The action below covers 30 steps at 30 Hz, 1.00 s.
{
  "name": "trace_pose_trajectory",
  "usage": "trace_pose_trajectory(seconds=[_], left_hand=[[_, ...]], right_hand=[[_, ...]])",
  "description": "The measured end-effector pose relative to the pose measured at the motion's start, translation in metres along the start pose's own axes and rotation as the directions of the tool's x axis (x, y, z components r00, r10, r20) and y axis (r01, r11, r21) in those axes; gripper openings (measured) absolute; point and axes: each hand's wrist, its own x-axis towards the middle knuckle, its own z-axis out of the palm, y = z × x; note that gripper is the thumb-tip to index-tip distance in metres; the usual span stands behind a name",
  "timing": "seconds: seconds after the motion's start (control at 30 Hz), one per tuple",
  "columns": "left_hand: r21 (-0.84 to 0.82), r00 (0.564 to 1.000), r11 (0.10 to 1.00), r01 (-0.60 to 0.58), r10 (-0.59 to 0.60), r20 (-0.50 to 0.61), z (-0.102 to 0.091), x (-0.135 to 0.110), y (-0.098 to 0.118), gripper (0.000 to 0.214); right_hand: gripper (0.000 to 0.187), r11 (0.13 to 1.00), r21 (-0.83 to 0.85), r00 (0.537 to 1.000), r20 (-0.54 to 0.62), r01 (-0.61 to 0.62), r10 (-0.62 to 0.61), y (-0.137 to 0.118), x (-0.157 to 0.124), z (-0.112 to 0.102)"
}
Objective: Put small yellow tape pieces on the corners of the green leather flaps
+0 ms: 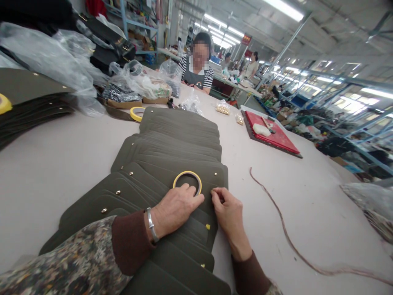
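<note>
My left hand (176,207) is closed on the near side of a narrow roll of yellow tape (175,180), which stands over the dark olive panels. Beside it, my right hand (229,211) pinches thumb and forefinger together at the right edge of a panel; whatever is between the fingertips is too small to make out. The overlapping olive panels (172,151) run away from me in a row, with several gold metal fittings (118,192) along their left side. Small yellow tape bits (208,226) stick to the nearer panels.
Another tape roll (137,114) lies by the far panels. More panels (33,106) are stacked at left near plastic bags (73,61). A red board (273,131) and a brown cord (282,223) lie right. Across the table sits a person (198,76).
</note>
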Motion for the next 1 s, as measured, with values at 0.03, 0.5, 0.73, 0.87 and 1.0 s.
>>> trace_pose_trajectory(seconds=[0.03,0.5,0.73,0.87,1.0], left_hand=[[-0.001,1.0,1.0,-0.002,0.002,-0.001,0.0,0.0,0.0,0.013],[-0.027,0.997,0.999,-0.047,0.045,-0.059,-0.001,-0.001,-0.003,0.009],[-0.01,0.982,1.0,0.009,-0.011,-0.186,-0.007,0.003,-0.016,0.013],[-0.004,0.977,0.997,0.083,-0.083,-0.194,-0.004,0.006,-0.024,0.013],[-0.031,0.989,1.0,0.003,-0.008,-0.146,-0.005,0.004,-0.023,0.012]], right_hand=[[0.018,1.0,-0.008,1.0,-0.009,-0.016,0.016,0.001,0.0,-0.001],[0.019,0.998,-0.016,0.996,-0.056,0.062,-0.063,0.007,-0.006,0.005],[0.018,0.997,0.073,0.978,0.207,0.024,-0.039,0.003,-0.006,-0.015],[0.02,0.975,0.21,0.993,0.106,-0.076,0.054,0.012,-0.004,-0.014],[0.021,0.963,0.242,0.992,0.072,-0.122,0.107,0.021,-0.002,-0.008]])
